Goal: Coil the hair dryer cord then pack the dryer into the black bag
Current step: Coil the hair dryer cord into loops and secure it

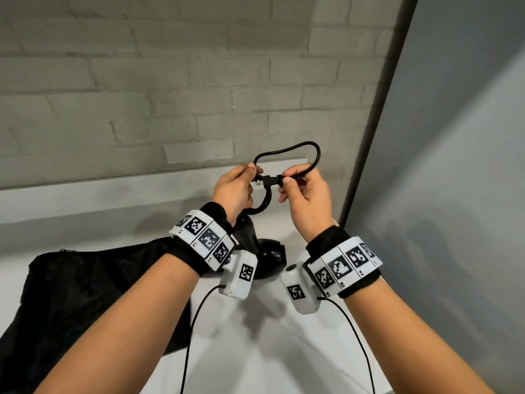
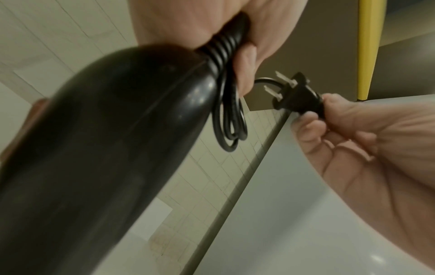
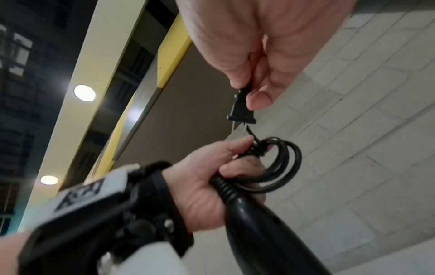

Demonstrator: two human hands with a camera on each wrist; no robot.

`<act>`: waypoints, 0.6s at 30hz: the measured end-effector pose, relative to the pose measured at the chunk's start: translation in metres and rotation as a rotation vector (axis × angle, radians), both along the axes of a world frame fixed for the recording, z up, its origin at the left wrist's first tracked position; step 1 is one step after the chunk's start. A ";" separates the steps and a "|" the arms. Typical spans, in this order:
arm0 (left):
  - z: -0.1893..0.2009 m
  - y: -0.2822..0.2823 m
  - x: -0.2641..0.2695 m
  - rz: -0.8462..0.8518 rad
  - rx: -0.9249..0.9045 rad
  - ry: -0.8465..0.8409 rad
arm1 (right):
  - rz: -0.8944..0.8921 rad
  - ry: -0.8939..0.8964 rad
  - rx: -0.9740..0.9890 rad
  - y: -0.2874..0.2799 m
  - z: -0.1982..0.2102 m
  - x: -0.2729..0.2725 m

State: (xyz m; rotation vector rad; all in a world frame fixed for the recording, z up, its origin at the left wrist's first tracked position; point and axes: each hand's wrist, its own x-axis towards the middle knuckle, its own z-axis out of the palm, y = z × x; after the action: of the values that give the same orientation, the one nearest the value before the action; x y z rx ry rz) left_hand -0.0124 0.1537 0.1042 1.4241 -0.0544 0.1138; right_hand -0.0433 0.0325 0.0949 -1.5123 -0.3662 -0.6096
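A black hair dryer (image 1: 265,253) hangs below my hands, its handle (image 2: 113,134) (image 3: 259,223) pointing up into my left hand (image 1: 235,186). That hand grips the ribbed cord end and the coiled cord loops (image 2: 229,119) (image 3: 280,167). My right hand (image 1: 304,189) pinches the two-prong plug (image 1: 270,180) (image 2: 296,94) (image 3: 241,108) between thumb and fingers, close to the left hand. A loose loop of cord (image 1: 292,150) arches above both hands. The black bag (image 1: 93,280) lies flat on the white table (image 1: 255,351) at the left, under my left forearm.
A grey brick wall (image 1: 142,81) stands behind the table and a grey panel (image 1: 454,166) closes the right side. Thin black cables (image 1: 193,322) hang from the wrist cameras over the table.
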 end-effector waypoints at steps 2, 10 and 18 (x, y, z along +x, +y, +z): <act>0.001 0.001 -0.002 -0.008 -0.001 -0.002 | -0.036 -0.017 -0.070 0.007 -0.004 0.000; -0.002 0.002 -0.007 -0.016 0.049 -0.022 | -0.146 -0.058 -0.447 0.005 -0.018 -0.005; -0.001 0.002 -0.011 -0.005 0.084 -0.031 | -0.229 -0.158 -0.723 0.014 -0.018 -0.001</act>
State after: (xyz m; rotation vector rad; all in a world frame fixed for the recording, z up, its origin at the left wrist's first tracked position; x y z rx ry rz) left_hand -0.0233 0.1561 0.1030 1.5058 -0.0896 0.1306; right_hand -0.0442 0.0465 0.0768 -2.2240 -0.5795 -0.8318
